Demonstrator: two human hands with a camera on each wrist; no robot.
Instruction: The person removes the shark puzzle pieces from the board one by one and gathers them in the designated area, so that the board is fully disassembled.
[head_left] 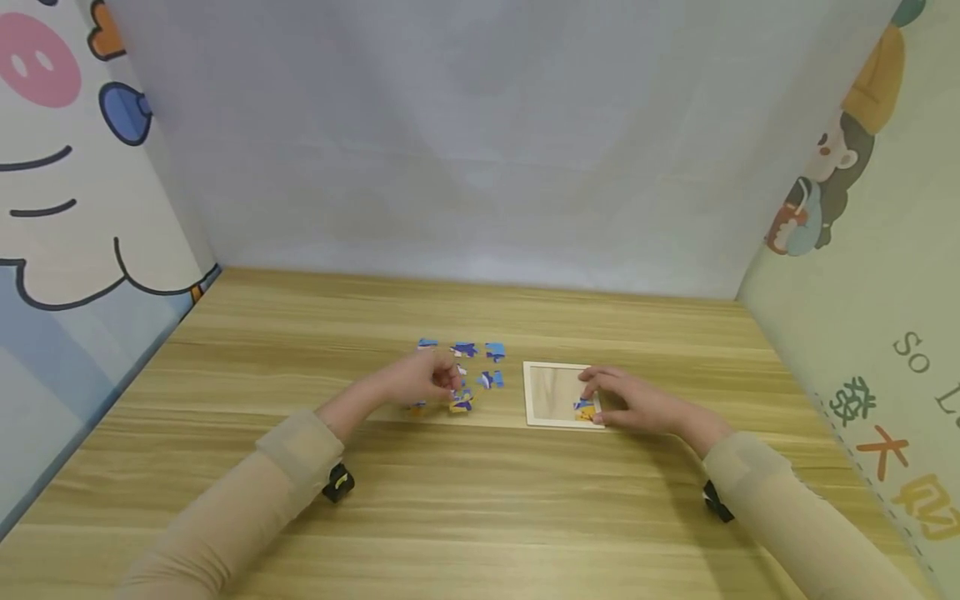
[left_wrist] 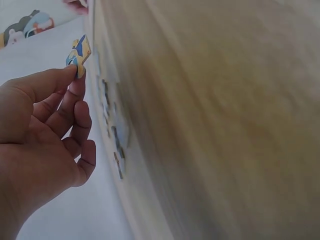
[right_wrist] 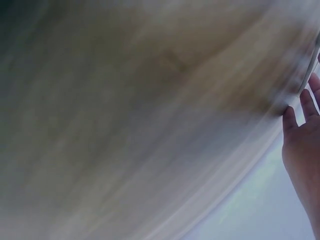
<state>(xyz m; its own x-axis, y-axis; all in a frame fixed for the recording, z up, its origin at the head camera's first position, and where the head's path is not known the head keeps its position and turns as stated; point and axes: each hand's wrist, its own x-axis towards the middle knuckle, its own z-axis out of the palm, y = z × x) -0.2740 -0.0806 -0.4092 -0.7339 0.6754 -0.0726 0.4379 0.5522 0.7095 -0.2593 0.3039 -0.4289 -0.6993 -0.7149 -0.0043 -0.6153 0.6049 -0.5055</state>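
Note:
My left hand (head_left: 423, 379) pinches a jigsaw piece (left_wrist: 80, 49) between thumb and index finger. Blue and yellow show on that piece, and the left wrist view has it raised off the table. Around this hand lie several loose blue, white and purple jigsaw pieces (head_left: 491, 379), some partly hidden behind the fingers. My right hand (head_left: 637, 404) touches the right side of a pale puzzle tray (head_left: 528, 396), its fingers spread along the rim. A yellow and blue piece (head_left: 585, 412) sits in the tray's lower right corner, partly covered by that hand.
The wood-grain table (head_left: 480, 508) stretches forward to a pale curtain (head_left: 480, 167). Printed cartoon panels stand at the left (head_left: 75, 167) and right (head_left: 862, 275). A small black device (head_left: 339, 482) sits at the left wrist.

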